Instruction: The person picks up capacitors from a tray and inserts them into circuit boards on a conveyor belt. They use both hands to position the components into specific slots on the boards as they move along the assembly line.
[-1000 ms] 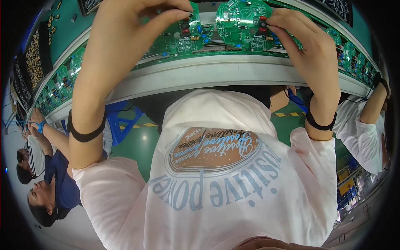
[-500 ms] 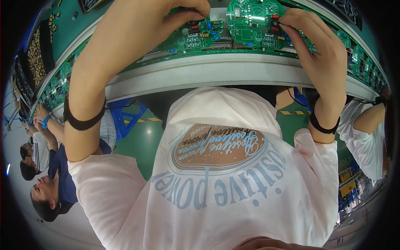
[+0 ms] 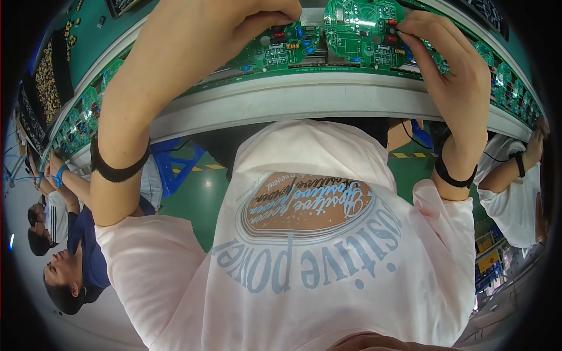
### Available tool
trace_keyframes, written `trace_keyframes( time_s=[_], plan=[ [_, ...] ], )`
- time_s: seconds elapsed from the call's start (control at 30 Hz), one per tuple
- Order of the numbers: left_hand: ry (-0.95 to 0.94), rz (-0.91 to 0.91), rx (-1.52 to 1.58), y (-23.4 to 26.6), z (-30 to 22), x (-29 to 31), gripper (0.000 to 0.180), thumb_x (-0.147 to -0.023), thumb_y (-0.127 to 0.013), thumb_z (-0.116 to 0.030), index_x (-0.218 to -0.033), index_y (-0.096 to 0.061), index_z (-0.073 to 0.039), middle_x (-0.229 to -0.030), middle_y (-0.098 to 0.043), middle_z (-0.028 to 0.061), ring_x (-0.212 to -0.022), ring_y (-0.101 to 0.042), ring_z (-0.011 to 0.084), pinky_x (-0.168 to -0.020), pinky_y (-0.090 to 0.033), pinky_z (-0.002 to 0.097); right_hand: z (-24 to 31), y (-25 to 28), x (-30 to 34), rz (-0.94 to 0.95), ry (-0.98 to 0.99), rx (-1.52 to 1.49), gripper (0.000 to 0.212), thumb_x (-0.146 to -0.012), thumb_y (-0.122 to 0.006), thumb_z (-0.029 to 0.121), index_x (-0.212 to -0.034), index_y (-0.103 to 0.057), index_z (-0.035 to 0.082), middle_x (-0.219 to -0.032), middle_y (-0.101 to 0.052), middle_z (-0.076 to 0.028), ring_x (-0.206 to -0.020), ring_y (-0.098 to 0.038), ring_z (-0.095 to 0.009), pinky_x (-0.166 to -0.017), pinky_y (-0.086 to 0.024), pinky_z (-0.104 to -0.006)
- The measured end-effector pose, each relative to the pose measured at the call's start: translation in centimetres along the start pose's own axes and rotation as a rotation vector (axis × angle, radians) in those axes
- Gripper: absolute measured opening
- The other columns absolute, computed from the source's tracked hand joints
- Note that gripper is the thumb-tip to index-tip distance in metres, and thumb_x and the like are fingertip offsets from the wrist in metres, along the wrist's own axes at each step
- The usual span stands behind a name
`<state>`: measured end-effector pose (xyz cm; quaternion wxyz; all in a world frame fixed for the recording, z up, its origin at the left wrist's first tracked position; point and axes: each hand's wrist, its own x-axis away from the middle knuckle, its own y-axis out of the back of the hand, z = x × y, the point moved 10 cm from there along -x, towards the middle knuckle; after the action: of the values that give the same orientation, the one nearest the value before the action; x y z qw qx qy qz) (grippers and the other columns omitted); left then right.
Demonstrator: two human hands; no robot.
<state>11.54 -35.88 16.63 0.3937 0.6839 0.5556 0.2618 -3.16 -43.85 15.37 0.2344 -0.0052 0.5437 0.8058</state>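
A round green circuit board [image 3: 351, 41] sits at the top centre, carrying red, blue and dark parts. My right hand [image 3: 448, 58] reaches its right side. Thumb and forefinger pinch together there, beside the red components [image 3: 390, 38]; anything between the tips is too small to make out. Over a second green circuit board [image 3: 257, 55], to the left, is my left hand [image 3: 263, 16]. Its thumb and fingers are also closed in a pinch, close above the red and dark parts. What they hold, if anything, is hidden.
A pale rail [image 3: 293, 96] runs along the near side of the boards. Populated boards [image 3: 509, 88] continue to the right. Small yellow-black parts [image 3: 50, 82] lie in a dark tray at far left. Co-workers sit at the left, one in a navy top [image 3: 93, 245]; another's arm [image 3: 506, 175] shows at right.
The boards have shifted slightly to the right, and both my hands have moved along with them, still pinched. At the right, a co-worker's forearm and hand have come up toward the line.
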Motion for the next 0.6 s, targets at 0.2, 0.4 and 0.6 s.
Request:
trace_keyframes(
  time_s=[0.2,0.4,0.6],
  plan=[
    [-0.386,-0.379,0.206,0.0,-0.5,0.7,0.013,-0.08,-0.074,-0.006,-0.091,-0.069,-0.003,-0.088,-0.069,0.0097,-0.084,-0.067,0.0294,-0.074,-0.055,0.0381,0.2,0.0,-0.3,0.024,0.001,-0.011,0.014,-0.087,-0.074,-0.002,-0.101,-0.071,0.002,-0.103,-0.073,-0.008,-0.088,-0.071,-0.025,-0.079,-0.056,-0.029],
    [-0.145,0.091,-0.277,-0.8,-2.4,-0.6,0.012,-0.081,-0.067,-0.011,-0.091,-0.067,-0.004,-0.089,-0.067,0.0077,-0.088,-0.065,0.0264,-0.078,-0.055,0.0359,-0.1,0.1,0.0,0.015,0.028,0.006,0.015,-0.088,-0.073,-0.002,-0.102,-0.07,0.002,-0.103,-0.073,-0.008,-0.089,-0.07,-0.026,-0.08,-0.055,-0.0298],
    [-0.16,0.153,-0.308,-1.6,-2.4,-0.9,0.016,-0.084,-0.065,-0.013,-0.096,-0.069,-0.004,-0.092,-0.069,0.0069,-0.093,-0.066,0.025,-0.082,-0.055,0.0347,-0.7,-0.2,0.3,0.076,-0.024,0.016,0.015,-0.089,-0.072,-0.002,-0.104,-0.07,0.001,-0.104,-0.073,-0.008,-0.09,-0.07,-0.027,-0.081,-0.055,-0.0304]
  ],
)
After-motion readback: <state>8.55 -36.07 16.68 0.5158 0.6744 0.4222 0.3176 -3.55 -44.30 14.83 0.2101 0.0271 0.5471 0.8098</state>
